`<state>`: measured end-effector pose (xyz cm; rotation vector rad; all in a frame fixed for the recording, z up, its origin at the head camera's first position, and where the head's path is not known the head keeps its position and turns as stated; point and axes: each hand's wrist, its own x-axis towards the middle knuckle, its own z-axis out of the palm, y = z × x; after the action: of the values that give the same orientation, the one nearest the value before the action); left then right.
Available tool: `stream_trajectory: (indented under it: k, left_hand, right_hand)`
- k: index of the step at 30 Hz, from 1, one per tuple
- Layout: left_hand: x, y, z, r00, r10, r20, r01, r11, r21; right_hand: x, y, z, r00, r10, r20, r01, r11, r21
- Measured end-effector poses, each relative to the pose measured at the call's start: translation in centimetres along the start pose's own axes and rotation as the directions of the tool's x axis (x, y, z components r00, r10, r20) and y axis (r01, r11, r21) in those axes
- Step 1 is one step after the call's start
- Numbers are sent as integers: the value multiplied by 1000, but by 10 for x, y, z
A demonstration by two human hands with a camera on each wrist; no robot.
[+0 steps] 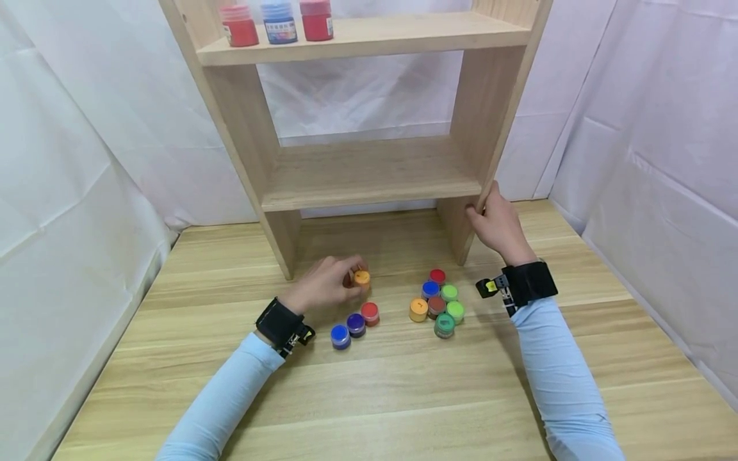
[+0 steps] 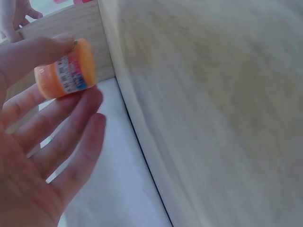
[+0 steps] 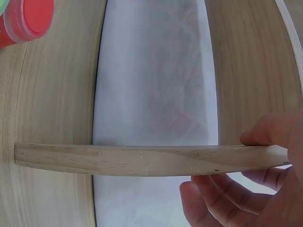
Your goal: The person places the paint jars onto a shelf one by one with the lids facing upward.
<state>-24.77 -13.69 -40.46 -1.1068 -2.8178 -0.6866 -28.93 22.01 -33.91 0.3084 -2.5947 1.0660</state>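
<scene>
orange jar sits between pinching fingertips of the left hand; right hand grips the wooden upright between thumb and fingers.

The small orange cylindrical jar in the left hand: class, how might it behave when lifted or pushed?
The small orange cylindrical jar is probably stiff: its sides look undented where the left hand pinches it. It seems light, since a pinch appears enough to hold it. Its round side suggests it could roll if laid over.
</scene>
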Motion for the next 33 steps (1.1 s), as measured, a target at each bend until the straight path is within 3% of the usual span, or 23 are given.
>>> stream_trajectory:
  k: [7,17,21,27,33]
  left_hand:
    - [2,8,-4,981,43,-190,-44,999,-1]
    - [5,12,-10,960,70,-271,-78,997,-20]
    - [2,10,-15,942,95,-323,-111,993,-33]
    - [5,16,-33,906,141,-399,-161,987,-17]
    - [16,27,-63,871,188,-454,-200,980,23]
  right_hand:
    - [0,0,1,1000,3,7,-3,1000,2]
    - [-1,0,-1,1000,3,-8,-3,1000,2]
    - [-1,-1,3,1000,-6,-5,6,1000,5]
    - [-1,0,3,1000,8,0,-8,1000,19]
    - [-1,1,0,1000,9,5,-9,1000,19]
